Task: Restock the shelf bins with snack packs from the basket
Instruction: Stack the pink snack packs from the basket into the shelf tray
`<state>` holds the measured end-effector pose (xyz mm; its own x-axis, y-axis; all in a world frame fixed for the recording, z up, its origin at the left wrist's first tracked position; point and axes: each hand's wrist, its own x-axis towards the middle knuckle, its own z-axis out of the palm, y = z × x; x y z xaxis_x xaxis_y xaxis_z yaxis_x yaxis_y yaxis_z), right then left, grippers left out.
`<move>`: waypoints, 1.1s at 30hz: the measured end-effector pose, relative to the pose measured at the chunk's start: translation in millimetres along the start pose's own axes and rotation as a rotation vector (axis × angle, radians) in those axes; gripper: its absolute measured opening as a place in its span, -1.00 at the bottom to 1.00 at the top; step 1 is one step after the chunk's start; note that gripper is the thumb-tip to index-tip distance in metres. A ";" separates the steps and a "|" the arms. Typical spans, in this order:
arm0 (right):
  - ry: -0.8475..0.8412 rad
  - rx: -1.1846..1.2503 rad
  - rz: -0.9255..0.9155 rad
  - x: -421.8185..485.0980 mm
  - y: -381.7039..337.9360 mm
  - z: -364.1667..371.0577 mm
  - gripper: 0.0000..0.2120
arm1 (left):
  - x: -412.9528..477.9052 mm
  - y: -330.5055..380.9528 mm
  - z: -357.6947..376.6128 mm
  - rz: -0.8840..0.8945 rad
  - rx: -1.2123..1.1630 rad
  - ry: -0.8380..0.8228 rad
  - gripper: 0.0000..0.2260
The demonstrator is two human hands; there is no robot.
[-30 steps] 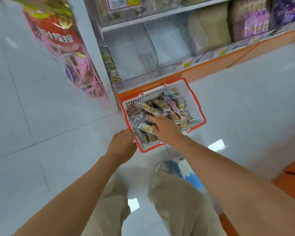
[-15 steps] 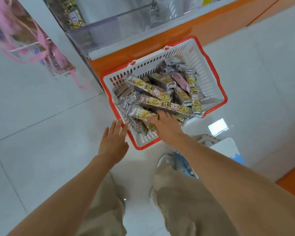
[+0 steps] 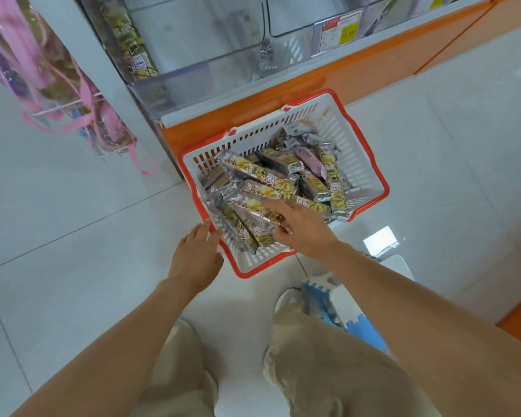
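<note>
White plastic basket with a red rim sits on the pale tiled floor, its far side against the orange base of a shop shelf. It holds a loose heap of long snack packs, silver wrappers printed in yellow, piled mostly toward its left and near sides. One pink pack lies among them near the middle.

Seen from above by a person looking down, the right hand reaches into the near part of the basket. Its fingers are stretched out and spread, lying on top of the packs; the grip is apart and not closed round any pack. The left hand is just outside the basket's near left corner, fingers straight and together, fingertips at the red rim, its grip also apart and holding nothing.

Above the basket, two clear shelf bins stand side by side. The left bin has a few of the same yellow-printed packs standing against its left wall. The right bin carries a price tag on its front.

At the far left hang clear bags tied with pink ribbon. At the bottom are the person's beige trousers, a light shoe, and a blue and white foam piece beside it.
</note>
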<state>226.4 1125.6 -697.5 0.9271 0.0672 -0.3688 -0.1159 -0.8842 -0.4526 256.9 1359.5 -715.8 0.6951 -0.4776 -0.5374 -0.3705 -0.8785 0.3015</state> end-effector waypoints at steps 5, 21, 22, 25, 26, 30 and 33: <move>0.239 0.263 -0.070 2.6 -14.4 -48.5 -0.63 | 12.1 8.4 -57.1 0.063 -0.059 0.450 -0.55; 0.673 0.293 -0.403 112.1 -102.1 -155.9 -0.65 | 47.5 -34.6 -123.5 0.087 0.321 0.943 -0.26; 0.694 0.288 -0.417 121.5 -108.5 -160.2 -0.66 | 50.3 -37.3 -124.0 0.075 0.329 0.960 -0.25; 0.726 0.306 -0.439 146.5 -126.9 -172.7 -0.68 | 58.6 -47.6 -121.9 0.052 0.355 0.991 -0.20; 0.736 0.313 -0.440 154.1 -132.1 -175.9 -0.69 | 60.4 -51.2 -120.4 0.049 0.367 0.999 -0.19; 0.729 0.326 -0.378 182.5 -150.1 -182.9 -0.70 | 62.1 -61.9 -115.8 0.048 0.391 1.036 -0.15; 0.704 0.347 -0.323 204.1 -162.0 -185.1 -0.73 | 61.8 -64.9 -117.8 0.058 0.401 1.083 -0.16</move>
<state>500.4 1197.0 -549.2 0.9259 -0.1128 0.3604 0.1963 -0.6715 -0.7145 396.5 1388.3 -675.8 0.7629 -0.4285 0.4841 -0.4529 -0.8886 -0.0728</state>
